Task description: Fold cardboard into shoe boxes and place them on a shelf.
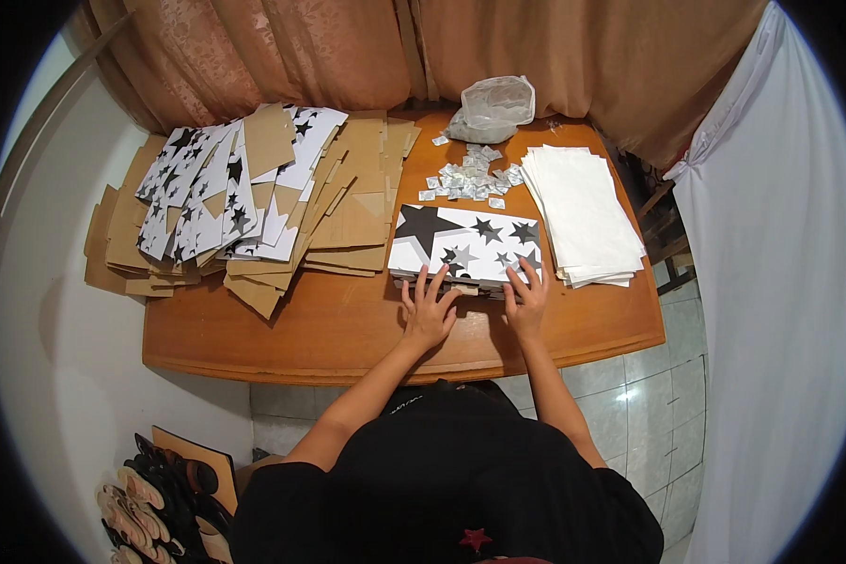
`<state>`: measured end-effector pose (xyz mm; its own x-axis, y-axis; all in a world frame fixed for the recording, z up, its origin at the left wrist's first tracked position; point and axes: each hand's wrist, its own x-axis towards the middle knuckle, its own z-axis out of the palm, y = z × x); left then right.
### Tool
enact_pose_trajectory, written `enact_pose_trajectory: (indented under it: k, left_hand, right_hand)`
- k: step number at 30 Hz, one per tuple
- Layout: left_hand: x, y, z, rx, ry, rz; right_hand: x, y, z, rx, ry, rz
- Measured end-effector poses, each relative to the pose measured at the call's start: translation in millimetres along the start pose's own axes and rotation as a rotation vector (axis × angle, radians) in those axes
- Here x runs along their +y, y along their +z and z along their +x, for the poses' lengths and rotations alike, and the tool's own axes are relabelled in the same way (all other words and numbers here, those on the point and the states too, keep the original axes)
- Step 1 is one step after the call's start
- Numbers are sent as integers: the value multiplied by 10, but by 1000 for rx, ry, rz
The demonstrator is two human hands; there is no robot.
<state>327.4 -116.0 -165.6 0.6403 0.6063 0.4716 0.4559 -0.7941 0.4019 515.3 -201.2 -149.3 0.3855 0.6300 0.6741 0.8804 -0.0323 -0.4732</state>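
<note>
As the star-patterned box [465,246] rests on the wooden surface [348,329] between stacked cardboard [357,214] and white sheets [583,216], the left grip [429,315] and right grip [526,303] touch its near edge, fingers [421,285] spread; whether either clasps it cannot be told. Small silvery packets [470,179] lie just beyond.

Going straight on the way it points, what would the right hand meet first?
The right hand would likely meet the star-patterned box first, at its near edge; exact contact is hard to judge.
</note>
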Motion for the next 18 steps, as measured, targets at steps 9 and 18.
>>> enact_pose_trajectory:
  k: [9,18]
  left_hand:
    - [3,2,9,-5,6,-1]
    - [-18,36,-18,0,10,10]
  right_hand:
    - [23,38,1,-28,203,159]
    - [30,115,-87,1,53,-113]
